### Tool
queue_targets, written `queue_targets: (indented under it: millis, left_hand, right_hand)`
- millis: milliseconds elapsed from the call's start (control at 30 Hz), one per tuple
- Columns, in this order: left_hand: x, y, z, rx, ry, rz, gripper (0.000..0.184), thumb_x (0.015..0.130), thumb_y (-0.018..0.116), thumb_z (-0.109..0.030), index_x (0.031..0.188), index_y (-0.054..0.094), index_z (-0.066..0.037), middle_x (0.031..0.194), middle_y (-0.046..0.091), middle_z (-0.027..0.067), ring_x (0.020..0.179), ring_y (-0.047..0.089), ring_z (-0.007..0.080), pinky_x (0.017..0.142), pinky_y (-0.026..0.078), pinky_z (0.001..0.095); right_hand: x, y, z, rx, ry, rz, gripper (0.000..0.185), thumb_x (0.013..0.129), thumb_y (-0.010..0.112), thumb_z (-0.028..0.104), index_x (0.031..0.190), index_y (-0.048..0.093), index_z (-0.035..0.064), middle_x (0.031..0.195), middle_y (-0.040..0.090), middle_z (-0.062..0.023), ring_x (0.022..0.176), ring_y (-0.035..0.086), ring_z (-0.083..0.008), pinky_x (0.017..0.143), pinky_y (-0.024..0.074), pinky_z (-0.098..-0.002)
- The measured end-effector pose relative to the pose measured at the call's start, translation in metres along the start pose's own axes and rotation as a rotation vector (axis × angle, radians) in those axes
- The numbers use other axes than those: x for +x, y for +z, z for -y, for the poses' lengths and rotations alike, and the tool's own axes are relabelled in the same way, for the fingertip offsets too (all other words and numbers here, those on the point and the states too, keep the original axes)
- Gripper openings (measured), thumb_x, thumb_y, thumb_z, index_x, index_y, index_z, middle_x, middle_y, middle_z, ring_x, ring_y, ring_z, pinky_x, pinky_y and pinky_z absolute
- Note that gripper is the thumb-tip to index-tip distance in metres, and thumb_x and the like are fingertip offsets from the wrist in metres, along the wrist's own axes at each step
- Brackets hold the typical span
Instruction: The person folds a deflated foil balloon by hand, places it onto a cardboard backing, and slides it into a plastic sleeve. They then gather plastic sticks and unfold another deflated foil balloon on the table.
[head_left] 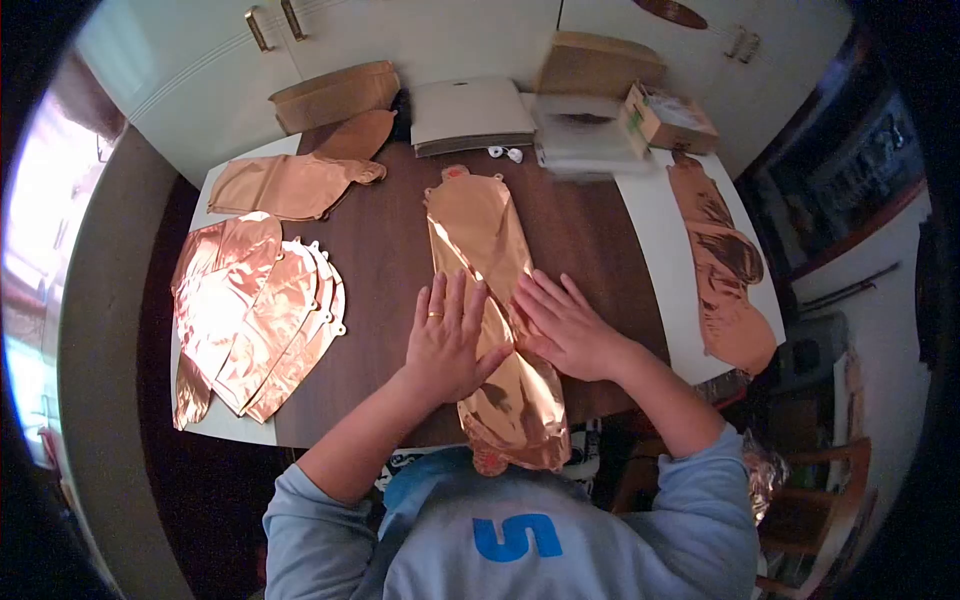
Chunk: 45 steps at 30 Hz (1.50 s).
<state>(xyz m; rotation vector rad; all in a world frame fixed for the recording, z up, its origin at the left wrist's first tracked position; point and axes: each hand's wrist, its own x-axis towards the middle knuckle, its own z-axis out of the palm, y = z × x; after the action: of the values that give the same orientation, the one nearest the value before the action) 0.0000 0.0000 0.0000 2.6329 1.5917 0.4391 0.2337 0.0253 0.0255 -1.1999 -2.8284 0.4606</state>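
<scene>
A deflated rose-gold foil balloon [480, 225], folded into a long strip, lies lengthwise down the middle of the table. Its near end hangs over the front edge, close to my body. My left hand [447, 335] rests palm down on the foil's left side, fingers extended, a ring on one of them. On the right side my right hand [572, 332] lies flat as well, fingers stretched toward the far left. Creases run through the foil between the two hands. Neither hand grips it.
Several flat foil balloons [265, 310] overlap at the left; more folded foil [285, 187] lies behind them. Another foil balloon [715, 260] is at the right edge. Along the back stand a stack of cardboard sheets [470, 115], white earbuds [505, 154], clear plastic bags [590, 140] and a small box [670, 118].
</scene>
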Motion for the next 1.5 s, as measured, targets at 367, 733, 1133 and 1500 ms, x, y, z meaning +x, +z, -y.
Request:
queue_targets:
  millis: [367, 733, 1133, 1500]
  left_hand:
    - [-0.002, 0.001, 0.004, -0.009, 0.032, -0.066, 0.089, 0.089, 0.053, -0.059, 0.15, 0.026, 0.0, 0.15, 0.027, 0.0326, 0.135, 0.029, 0.0557, 0.111, 0.023, 0.0628]
    - [0.028, -0.002, 0.034, 0.031, -0.024, -0.022, 0.083, 0.09, 0.053, -0.056, 0.144, 0.035, 0.004, 0.15, 0.035, 0.0248, 0.14, 0.033, 0.0394, 0.114, 0.021, 0.0582]
    - [0.055, -0.001, 0.066, 0.194, 0.095, -0.14, 0.082, 0.093, 0.047, -0.059, 0.145, 0.035, 0.003, 0.153, 0.033, 0.0238, 0.143, 0.029, 0.0372, 0.116, 0.016, 0.0585]
    - [0.078, 0.0, 0.027, -0.227, 0.605, 0.251, 0.07, 0.098, 0.041, -0.048, 0.147, 0.034, 0.001, 0.156, 0.031, 0.0186, 0.145, 0.028, 0.034, 0.117, 0.017, 0.0563]
  right_hand:
    - [-0.023, 0.004, 0.052, -0.073, 0.013, -0.012, 0.077, 0.094, 0.053, 0.046, 0.148, 0.03, -0.0038, 0.157, 0.025, -0.0209, 0.148, 0.018, -0.0329, 0.119, 0.0103, -0.0533]
    - [-0.03, 0.016, 0.047, -0.08, -0.008, -0.063, 0.081, 0.092, 0.056, 0.046, 0.147, 0.028, -0.0056, 0.157, 0.023, -0.0218, 0.148, 0.016, -0.033, 0.118, 0.0098, -0.0546]
    - [-0.029, 0.015, 0.046, -0.057, 0.013, -0.058, 0.077, 0.093, 0.054, 0.046, 0.146, 0.032, -0.0043, 0.156, 0.025, -0.023, 0.148, 0.015, -0.0339, 0.118, 0.0085, -0.0581]
    - [-0.031, 0.025, 0.048, -0.074, 0.046, -0.088, 0.075, 0.092, 0.054, 0.049, 0.148, 0.033, 0.002, 0.158, 0.02, -0.0206, 0.147, 0.012, -0.044, 0.115, 0.0074, -0.0649]
